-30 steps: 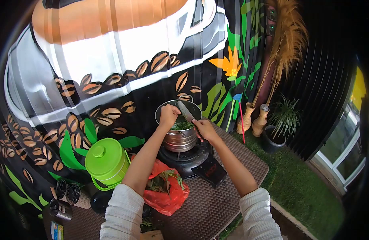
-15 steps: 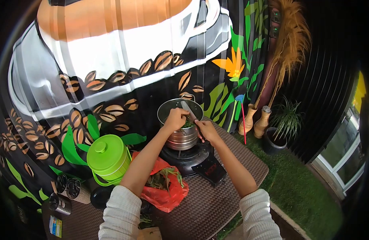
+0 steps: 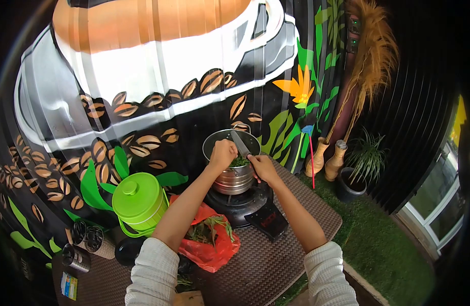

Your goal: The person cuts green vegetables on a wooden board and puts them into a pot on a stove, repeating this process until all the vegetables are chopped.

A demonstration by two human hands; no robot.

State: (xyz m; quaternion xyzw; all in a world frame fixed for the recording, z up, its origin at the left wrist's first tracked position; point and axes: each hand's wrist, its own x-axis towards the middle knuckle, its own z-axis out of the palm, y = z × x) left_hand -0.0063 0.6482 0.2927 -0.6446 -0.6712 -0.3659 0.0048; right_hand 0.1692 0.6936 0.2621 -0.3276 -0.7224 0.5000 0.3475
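Work in hand: the person is cutting leafy greens (image 3: 239,161) over a steel pot (image 3: 234,176), so that the pieces fall into it.
Done so far: a heap of chopped greens already lies in the pot, rising near its rim.
Left to do: a fair amount, by the look of it; the red bag (image 3: 210,244) near the middle of the surface still holds a bunch of uncut stems and leaves.
Left hand (image 3: 223,154): its grip is closed in a loose fist over the pot's near-left rim, apparently bunching greens, though what is inside the fist is hidden.
Right hand (image 3: 264,168): its grip is wrapped tight around the handle of a knife (image 3: 240,144), the blade slanting up and away across the pot's mouth towards the left hand.
Pot's place: it sits on a black burner (image 3: 240,202) towards the far edge of the surface (image 3: 296,219), close to the painted wall.
Look of the greens: dark green, cut fine and loosely piled in the pot; those in the bag are long, limp and whole.
Nearby: a lidded green bucket (image 3: 138,202) stands at the left edge of the surface, well apart from the pot.
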